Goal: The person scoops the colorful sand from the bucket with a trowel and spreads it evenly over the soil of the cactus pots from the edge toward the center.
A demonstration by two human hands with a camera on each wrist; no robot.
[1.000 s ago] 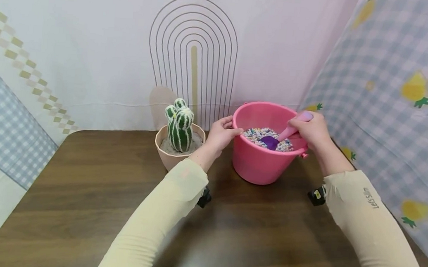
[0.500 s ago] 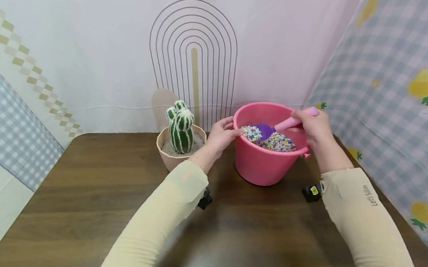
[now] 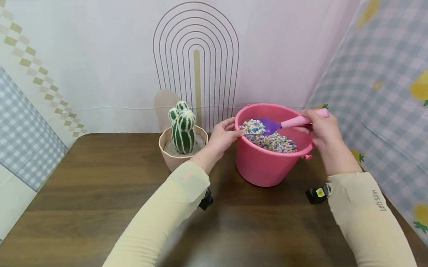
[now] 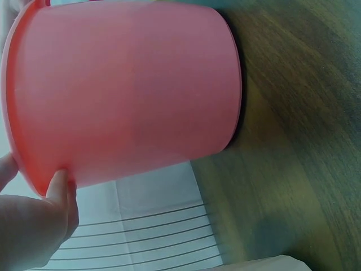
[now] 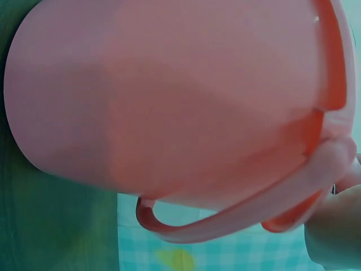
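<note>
A pink bucket (image 3: 265, 168) stands upright on the wooden table, partly filled with small multicoloured beads (image 3: 278, 143). My left hand (image 3: 222, 138) pinches its left rim, the thumb on top at the edge; the left wrist view shows this hand (image 4: 42, 223) at the rim too. My right hand (image 3: 324, 126) grips the pink handle of a toy shovel (image 3: 294, 121) over the bucket's right side. The shovel's purple blade lies level inside the bucket, heaped with beads. In the right wrist view the bucket (image 5: 197, 101) hides the shovel and most of the hand.
A cactus (image 3: 183, 133) in a beige pot (image 3: 172, 160) stands just left of the bucket, beside my left forearm. The bucket's pink carrying handle (image 5: 242, 212) hangs down on its outside. A patterned cloth (image 3: 386, 120) borders the right side.
The purple blade was down in the beads; my right hand has raised it, and it now carries a heap of beads. My left hand stays on the rim.
</note>
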